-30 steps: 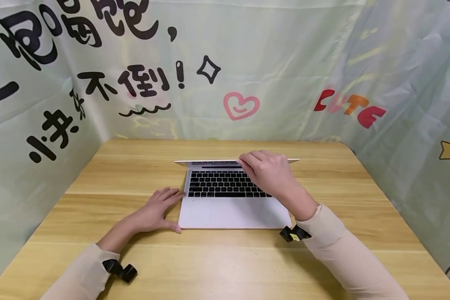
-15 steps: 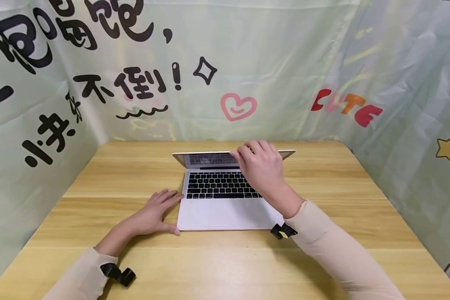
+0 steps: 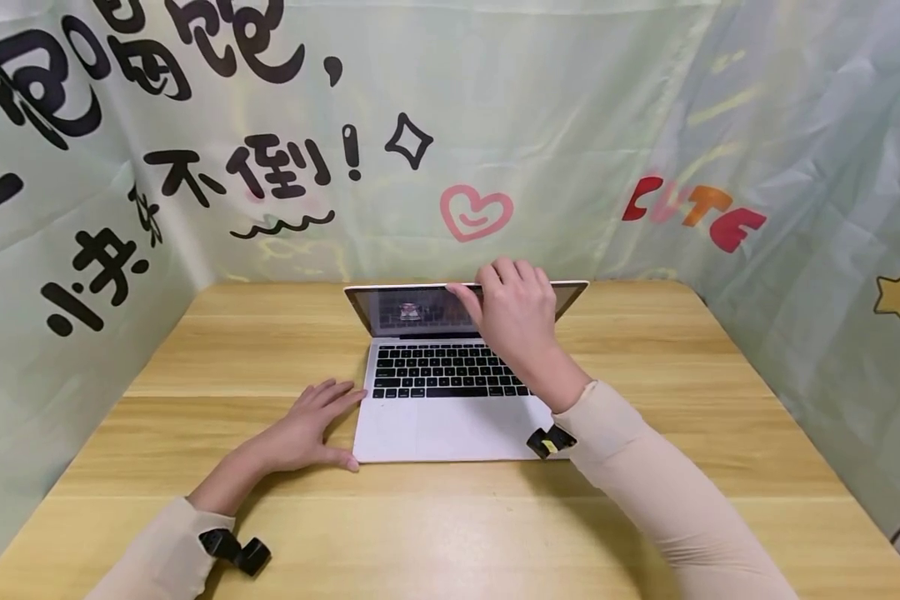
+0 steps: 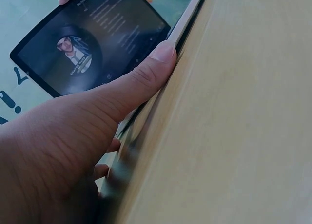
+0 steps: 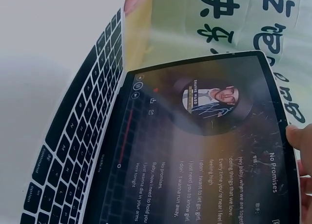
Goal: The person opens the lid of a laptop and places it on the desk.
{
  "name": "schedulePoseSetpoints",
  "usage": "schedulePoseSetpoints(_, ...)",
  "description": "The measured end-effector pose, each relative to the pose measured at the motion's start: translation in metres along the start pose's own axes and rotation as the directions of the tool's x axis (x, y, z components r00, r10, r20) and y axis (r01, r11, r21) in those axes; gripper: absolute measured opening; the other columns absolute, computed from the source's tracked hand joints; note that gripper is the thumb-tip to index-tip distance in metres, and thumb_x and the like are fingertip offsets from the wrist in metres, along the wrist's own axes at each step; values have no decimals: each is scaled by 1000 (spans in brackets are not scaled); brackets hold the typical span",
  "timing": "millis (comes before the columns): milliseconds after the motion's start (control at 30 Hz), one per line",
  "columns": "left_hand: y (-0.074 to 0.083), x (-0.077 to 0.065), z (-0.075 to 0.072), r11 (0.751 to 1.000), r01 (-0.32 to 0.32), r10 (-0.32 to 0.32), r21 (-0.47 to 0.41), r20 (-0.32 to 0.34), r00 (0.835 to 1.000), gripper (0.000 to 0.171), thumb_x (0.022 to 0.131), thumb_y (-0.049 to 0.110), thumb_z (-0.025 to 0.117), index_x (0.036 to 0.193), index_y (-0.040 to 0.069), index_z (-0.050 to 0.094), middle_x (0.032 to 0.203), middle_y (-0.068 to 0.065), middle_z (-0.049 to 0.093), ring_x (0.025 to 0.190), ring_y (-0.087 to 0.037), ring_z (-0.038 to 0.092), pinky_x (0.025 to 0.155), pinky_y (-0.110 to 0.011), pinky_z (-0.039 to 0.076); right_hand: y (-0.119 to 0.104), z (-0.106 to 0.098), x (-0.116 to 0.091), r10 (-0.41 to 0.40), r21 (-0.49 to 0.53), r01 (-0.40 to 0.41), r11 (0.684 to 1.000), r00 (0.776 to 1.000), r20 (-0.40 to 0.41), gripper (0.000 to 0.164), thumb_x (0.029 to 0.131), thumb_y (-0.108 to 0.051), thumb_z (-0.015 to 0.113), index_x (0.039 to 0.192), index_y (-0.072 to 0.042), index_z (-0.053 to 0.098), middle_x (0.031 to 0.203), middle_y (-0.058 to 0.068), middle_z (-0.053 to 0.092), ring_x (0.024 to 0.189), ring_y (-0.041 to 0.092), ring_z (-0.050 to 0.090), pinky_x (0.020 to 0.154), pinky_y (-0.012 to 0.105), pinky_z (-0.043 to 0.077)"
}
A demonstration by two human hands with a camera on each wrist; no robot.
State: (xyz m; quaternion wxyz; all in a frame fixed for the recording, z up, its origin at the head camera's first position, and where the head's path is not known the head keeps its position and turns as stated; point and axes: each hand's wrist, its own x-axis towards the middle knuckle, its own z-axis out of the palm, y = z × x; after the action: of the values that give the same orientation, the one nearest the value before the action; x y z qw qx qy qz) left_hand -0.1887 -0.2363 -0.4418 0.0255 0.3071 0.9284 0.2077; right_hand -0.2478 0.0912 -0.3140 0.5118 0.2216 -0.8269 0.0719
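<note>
Lid (image 3: 412, 315) of the laptop (image 3: 412, 429) is swung further back than 1 sec ago: then the screen (image 5: 209, 151) was a thin strip from above, now it's a proper band, and the R wrist cam reads it OK. It's lit, w/ a round photo and lyrics under the title "No Promises". So I'd call the opening well along, tho I can't tell if this is the final angle.

My R hand (image 3: 516, 312) is clamped on the lid's top edge, approx 1 o'c from the laptop's middle: thumb on the screen side, other fingers over the edge. It's gone toward 12 w/ the lid. My L hand (image 3: 307, 429) stays put at approx 8 o'c, fingers and thumb apart, not wrapped round anything; index tip touches the base's 9 o'c side, thumb its near corner at 7. Prob. that steadies the base, which hardly shifts.

Laptop sits mid tabletop (image 3: 435, 533), a bit toward 12, front edge facing me at 6. Kbd (image 3: 435, 371) is in view except the bit under my R arm. Fabric backdrop (image 3: 570, 108) w/ lettering at 12, past the far edge.
</note>
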Motion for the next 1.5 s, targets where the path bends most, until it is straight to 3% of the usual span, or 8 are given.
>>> schedulePoseSetpoints(633,-1,-1,1,1000,-5,5,11,3,1000,110,68,74,68,154,16,34,155,-19,30,143,-45,18,114,-63,7,7,21,21,96,-21,-95,995,994,54,49,91,-54,62,77,-7,60,77,9,58,68,30,54,63,42,46)
schedulePoseSetpoints(1033,-2,0,0,1000,-8,8,9,-4,1000,109,68,74,69,153,15,35,155,-18,31,143,-45,18,113,-64,7,11,31,33,146,-19,-145,989,986,83,49,90,-57,61,82,-9,65,80,8,64,75,30,58,66,42,49)
schedulePoseSetpoints(1333,1,-3,-2,1000,-3,3,15,29,1000,105,74,73,67,154,15,32,157,-17,27,144,-45,15,113,-64,6,13,37,41,219,-14,-220,975,963,157,49,88,-58,62,86,-9,68,80,7,62,78,30,57,70,43,49)
schedulePoseSetpoints(1500,2,-3,-4,1000,0,0,-12,41,999,104,76,70,68,155,14,29,157,-17,26,144,-44,14,113,-63,4,17,41,49,265,-30,-266,964,932,246,52,89,-60,59,86,-9,68,83,7,64,81,29,57,74,44,50)
